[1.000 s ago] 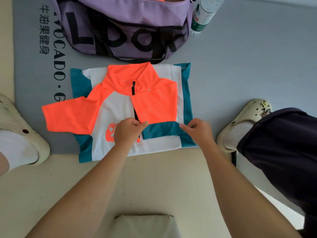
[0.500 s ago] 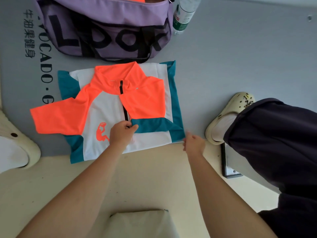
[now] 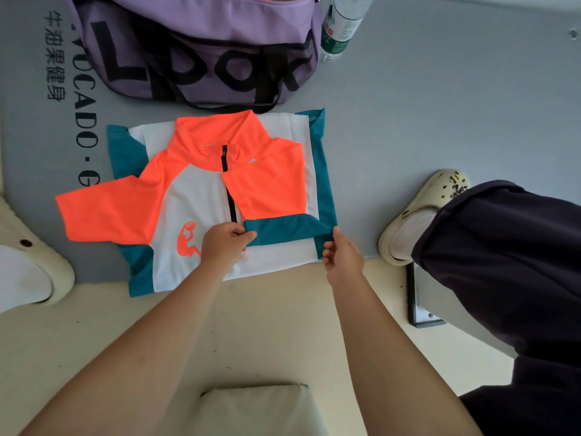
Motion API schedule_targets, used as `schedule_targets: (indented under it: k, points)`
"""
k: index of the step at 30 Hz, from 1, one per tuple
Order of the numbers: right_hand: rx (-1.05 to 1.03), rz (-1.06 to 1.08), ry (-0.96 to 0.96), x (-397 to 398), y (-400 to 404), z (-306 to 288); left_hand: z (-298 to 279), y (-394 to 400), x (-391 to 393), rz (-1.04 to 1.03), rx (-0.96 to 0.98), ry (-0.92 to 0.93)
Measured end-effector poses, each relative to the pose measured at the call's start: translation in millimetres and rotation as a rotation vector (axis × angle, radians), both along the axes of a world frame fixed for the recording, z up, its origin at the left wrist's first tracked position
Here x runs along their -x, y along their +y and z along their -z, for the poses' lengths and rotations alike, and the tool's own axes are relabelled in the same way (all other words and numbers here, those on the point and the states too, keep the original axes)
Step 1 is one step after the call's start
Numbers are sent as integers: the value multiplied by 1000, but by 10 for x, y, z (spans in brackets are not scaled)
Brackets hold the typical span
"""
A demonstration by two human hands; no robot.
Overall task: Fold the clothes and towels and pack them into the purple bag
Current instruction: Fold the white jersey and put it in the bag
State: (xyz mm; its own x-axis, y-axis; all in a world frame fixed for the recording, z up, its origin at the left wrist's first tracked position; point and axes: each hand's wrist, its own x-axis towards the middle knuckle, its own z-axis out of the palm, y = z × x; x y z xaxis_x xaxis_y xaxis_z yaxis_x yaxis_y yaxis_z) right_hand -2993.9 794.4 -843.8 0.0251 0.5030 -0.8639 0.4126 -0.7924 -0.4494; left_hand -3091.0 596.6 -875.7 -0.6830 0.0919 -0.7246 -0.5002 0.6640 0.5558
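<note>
On the grey mat (image 3: 440,121) below the purple bag (image 3: 201,58), both hands pinch the jersey (image 3: 188,196): left hand (image 3: 224,247) mid-hem, right hand (image 3: 341,253) at its corner. Soft, light, likely slippery; best held by edges.

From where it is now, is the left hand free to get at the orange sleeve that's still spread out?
Probably yes. The left hand pinches the folded teal edge of the jersey, and the spread sleeve lies flat beside it, uncovered; it must first let go.

Bright, even, soft light with faint shadows; sharp around the grey printed floor mat (image 3: 408,105), with wide-angle bending toward the edges.
</note>
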Motion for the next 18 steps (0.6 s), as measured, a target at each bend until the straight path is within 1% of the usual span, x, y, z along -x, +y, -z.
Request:
schedule_targets:
  k: [2,3,4,6,8,10,12,13,15,16,18]
  points:
    - [-53,45,-3,6,32,-19,-42,-26,32,26,-11,-16]
    - [-104,41,-20,43,59,-30,-79,-50,70,25,2,-4]
    - [-170,-8,-51,100,81,-42,-124,-90,130,16,40,38]
    - [-331,-249,-114,280,65,-59,-244,-236,312,-43,145,178]
    - [-475,-582,-102,532,-61,-68,-348,-457,551,-133,202,355]
    - [-524,-907,-25,812,-308,-67,-396,-739,800,-187,253,517]
    - [-526,-1180,69,1066,-617,-44,-388,-1046,1026,-182,314,589]
    - [-523,-1282,129,1174,-770,-21,-372,-1195,1120,-136,330,582]
    - [-511,-1435,228,1345,-1028,40,-318,-1447,1255,35,351,511]
    - [-498,-1500,250,1403,-1126,75,-288,-1560,1298,131,371,469]
    - [-469,-1589,232,1476,-1248,147,-245,-1754,1362,270,434,402]
